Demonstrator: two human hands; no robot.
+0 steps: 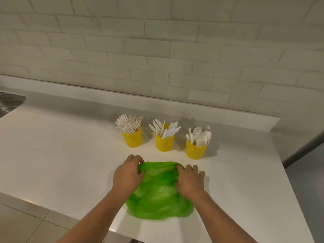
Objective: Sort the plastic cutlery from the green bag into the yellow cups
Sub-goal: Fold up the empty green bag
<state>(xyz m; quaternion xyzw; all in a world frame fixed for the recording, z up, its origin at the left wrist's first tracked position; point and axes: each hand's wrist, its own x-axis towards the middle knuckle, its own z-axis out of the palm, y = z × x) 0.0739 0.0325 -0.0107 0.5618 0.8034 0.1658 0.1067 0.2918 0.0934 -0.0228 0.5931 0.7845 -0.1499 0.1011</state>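
Observation:
A thin green plastic bag (157,195) lies flat and crumpled on the white counter near its front edge. My left hand (128,174) grips the bag's far left edge, fingers curled into the plastic. My right hand (189,181) presses on the bag's far right edge, thumb pinching the plastic and fingers spread onto the counter. Behind the bag stand three yellow perforated cups in a row: the left cup (132,139) holds white forks, the middle cup (164,143) holds white knives, the right cup (195,150) holds white spoons. No cutlery shows through the bag.
The white counter (70,155) runs back to a white brick wall (157,50). A metal sink edge (8,104) shows at the far left. The counter's right end drops off to the floor, and its front edge lies just below my forearms.

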